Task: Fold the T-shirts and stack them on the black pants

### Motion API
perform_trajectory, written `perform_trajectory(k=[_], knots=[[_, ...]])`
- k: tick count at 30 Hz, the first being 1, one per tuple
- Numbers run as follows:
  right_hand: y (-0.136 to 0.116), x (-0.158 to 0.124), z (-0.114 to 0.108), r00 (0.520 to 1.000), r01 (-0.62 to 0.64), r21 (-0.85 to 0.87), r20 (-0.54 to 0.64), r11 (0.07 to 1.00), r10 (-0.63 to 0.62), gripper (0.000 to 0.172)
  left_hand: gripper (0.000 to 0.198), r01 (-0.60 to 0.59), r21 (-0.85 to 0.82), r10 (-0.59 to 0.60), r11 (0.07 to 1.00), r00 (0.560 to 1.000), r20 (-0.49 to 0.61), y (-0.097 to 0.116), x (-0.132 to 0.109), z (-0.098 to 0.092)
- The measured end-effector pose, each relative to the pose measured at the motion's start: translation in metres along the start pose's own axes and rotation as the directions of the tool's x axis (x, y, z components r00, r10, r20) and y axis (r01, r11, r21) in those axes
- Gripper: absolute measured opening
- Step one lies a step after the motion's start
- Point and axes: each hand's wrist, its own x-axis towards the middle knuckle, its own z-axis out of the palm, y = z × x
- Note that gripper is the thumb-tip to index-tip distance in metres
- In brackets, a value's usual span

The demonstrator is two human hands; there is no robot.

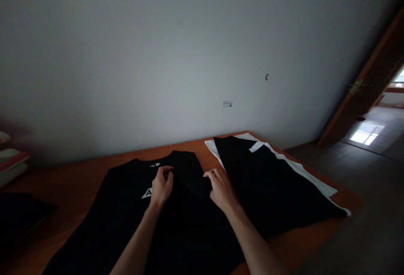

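Observation:
A black T-shirt [120,207] with a small white logo near the neckline and a white printed patch on the chest lies spread on the wooden table [75,174]. My left hand [163,184] is over its chest, beside the patch, thumb and fingers pinched on the cloth near the collar. At the shirt's right side, my right hand [219,187] has its fingers curled in on the cloth by the edge. A fold of dark fabric runs between the two hands; its exact shape is lost in the shadow.
More black and white clothing [265,178] lies flat to the right, white edges showing under the black. Dark folded cloth [22,212] lies at the left, with a pale and red stack [12,161] behind it. A wall [158,77] backs the table; a door [362,77] stands open at right.

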Motion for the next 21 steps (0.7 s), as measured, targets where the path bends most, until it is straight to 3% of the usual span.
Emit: perform_trajectory(k=[4, 8, 13, 21], knots=[[0.010, -0.001, 0.002, 1.000, -0.008, 0.024, -0.005, 1.000, 0.008, 0.053, 0.016, 0.009, 0.005, -0.009, 1.000, 1.000, 0.012, 0.000, -0.001, -0.005], [0.012, -0.002, -0.001, 1.000, 0.025, 0.097, -0.003, 0.995, -0.025, 0.053, 0.015, -0.069, 0.044, 0.068, 0.997, 0.997, 0.024, 0.000, -0.002, -0.011], [0.017, -0.006, -0.008, 0.996, 0.076, 0.165, 0.043, 0.983, -0.084, 0.053, 0.019, -0.227, 0.110, 0.207, 0.968, 0.963, 0.174, -0.001, -0.005, -0.019], [0.033, -0.009, -0.006, 0.996, -0.061, 0.198, 0.070, 0.978, 0.048, 0.036, 0.015, -0.323, 0.198, 0.283, 0.926, 0.937, 0.206, 0.000, -0.002, -0.028]])
